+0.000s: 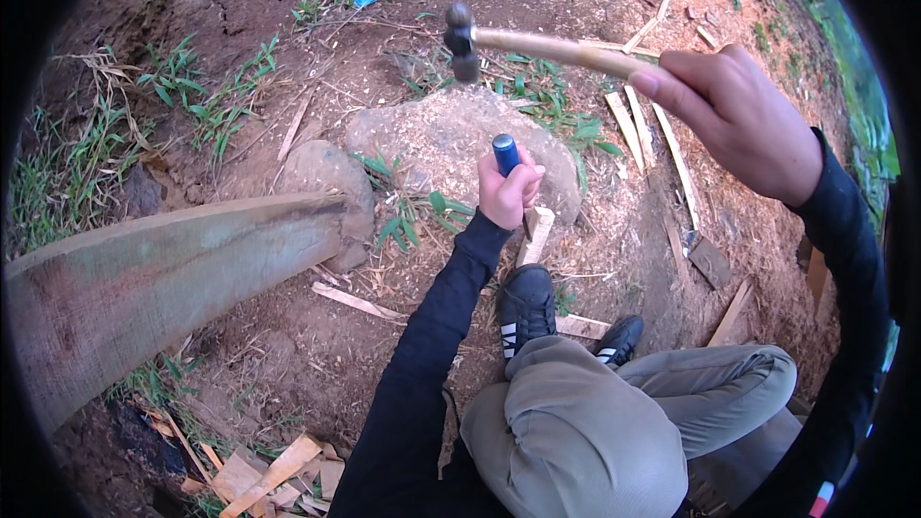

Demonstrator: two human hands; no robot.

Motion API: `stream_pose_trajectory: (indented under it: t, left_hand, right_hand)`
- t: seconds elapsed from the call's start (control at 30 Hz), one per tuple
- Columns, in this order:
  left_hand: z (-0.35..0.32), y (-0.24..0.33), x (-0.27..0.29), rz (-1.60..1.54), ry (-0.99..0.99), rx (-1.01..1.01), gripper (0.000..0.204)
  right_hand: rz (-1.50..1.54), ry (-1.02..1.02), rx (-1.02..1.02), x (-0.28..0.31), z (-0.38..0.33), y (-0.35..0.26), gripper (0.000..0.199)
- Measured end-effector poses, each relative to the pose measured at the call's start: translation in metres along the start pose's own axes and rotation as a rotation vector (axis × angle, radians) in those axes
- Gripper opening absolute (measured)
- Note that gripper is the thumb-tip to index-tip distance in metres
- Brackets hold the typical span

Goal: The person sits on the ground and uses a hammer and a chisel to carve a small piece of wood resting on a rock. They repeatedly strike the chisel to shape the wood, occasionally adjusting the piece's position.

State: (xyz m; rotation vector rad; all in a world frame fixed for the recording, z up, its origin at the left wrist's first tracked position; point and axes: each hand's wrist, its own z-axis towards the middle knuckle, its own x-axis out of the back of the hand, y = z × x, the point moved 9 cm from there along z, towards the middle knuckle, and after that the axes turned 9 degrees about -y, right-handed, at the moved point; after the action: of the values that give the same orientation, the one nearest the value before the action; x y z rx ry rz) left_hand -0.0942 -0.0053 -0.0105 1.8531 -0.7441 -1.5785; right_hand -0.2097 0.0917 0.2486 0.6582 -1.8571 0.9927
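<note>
My right hand (734, 115) is wrapped round the pale wooden handle of a ball-peen hammer (547, 46). The hammer is raised, its dark metal head above and slightly left of my left hand (507, 194). That left hand is closed round the blue handle of a chisel (506, 155), whose metal-capped end points up; its blade is hidden below my fist. Just under the fist a pale wooden piece (534, 238) shows, standing against the front of my shoe (526, 307). How the blade meets the wood cannot be seen.
A large flat rock (460, 129) strewn with chips lies beyond my left hand. On the left a thick wooden plank (182, 273) reaches in, its end by a smaller stone (331, 177). Wood offcuts (278, 480) lie lower left, more strips (676, 153) at right.
</note>
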Motion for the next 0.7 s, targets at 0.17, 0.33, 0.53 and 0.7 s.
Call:
stream_pose_trajectory:
  t: [0.17,0.33,0.53,0.7]
  left_hand:
    - [0.006,-0.003,-0.008,0.037,0.005,0.003,0.021]
    - [0.006,-0.004,-0.005,0.06,0.01,0.038,0.021]
    - [0.011,-0.007,-0.01,0.071,-0.012,0.069,0.022]
    - [0.013,-0.009,-0.009,0.08,-0.005,0.073,0.02]
  right_hand:
    - [0.167,0.089,-0.073,0.003,-0.006,0.011,0.039]
    - [0.113,-0.264,-0.152,-0.065,-0.015,0.027,0.039]
    - [0.243,0.176,-0.167,-0.004,-0.016,0.044,0.046]
    - [0.093,-0.226,-0.162,-0.062,-0.023,0.039,0.04]
